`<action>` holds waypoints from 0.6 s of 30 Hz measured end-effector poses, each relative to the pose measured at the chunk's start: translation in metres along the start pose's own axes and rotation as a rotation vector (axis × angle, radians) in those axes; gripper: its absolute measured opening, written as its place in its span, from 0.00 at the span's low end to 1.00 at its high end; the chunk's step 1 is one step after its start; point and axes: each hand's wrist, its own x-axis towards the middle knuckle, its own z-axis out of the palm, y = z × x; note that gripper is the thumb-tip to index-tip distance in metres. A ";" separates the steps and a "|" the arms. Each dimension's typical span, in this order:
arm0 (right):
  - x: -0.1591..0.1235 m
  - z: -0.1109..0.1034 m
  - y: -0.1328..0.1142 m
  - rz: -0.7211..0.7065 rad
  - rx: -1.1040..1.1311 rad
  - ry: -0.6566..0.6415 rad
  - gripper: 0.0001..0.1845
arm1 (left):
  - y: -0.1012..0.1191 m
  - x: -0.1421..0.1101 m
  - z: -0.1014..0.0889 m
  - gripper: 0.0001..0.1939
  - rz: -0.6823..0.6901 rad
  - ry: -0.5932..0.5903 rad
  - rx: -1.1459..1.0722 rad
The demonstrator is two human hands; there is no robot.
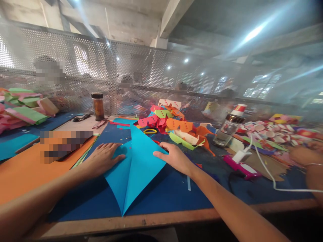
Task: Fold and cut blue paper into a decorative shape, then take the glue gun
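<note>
A sheet of bright blue paper (pixel 145 153) with a crease down it lies in front of me, its lower tip near the table's front edge. My left hand (pixel 107 155) lies flat on its left side, fingers stretched out and thumb on the paper. At the right edge, my right hand (pixel 174 154) pinches the sheet, thumb on top and the other fingers mostly hidden. Something red shows by its index finger, too little to name. Behind the sheet is a yellow loop (pixel 149 131), like a scissor handle.
Cut paper pieces (pixel 179 125) heap up beyond the sheet. Orange sheets (pixel 22 171) lie left, near a dark-lidded jar (pixel 97 107). To the right are a glass bottle (pixel 225 131), a pink power strip (pixel 242 167) with a white cable, and another person's arm (pixel 314 174). A perforated metal screen (pixel 151 77) stands behind.
</note>
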 end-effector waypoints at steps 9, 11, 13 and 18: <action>0.001 0.000 -0.001 -0.058 0.078 0.109 0.17 | 0.006 0.002 -0.009 0.30 -0.069 -0.020 -0.295; 0.002 -0.001 0.000 -0.042 0.085 0.115 0.17 | 0.007 0.002 -0.013 0.30 -0.092 -0.029 -0.358; 0.003 -0.001 0.001 -0.023 0.082 0.127 0.18 | 0.007 0.003 -0.016 0.30 -0.107 -0.036 -0.414; 0.004 -0.002 0.001 0.014 0.077 0.178 0.19 | 0.007 0.006 -0.022 0.32 -0.152 -0.054 -0.521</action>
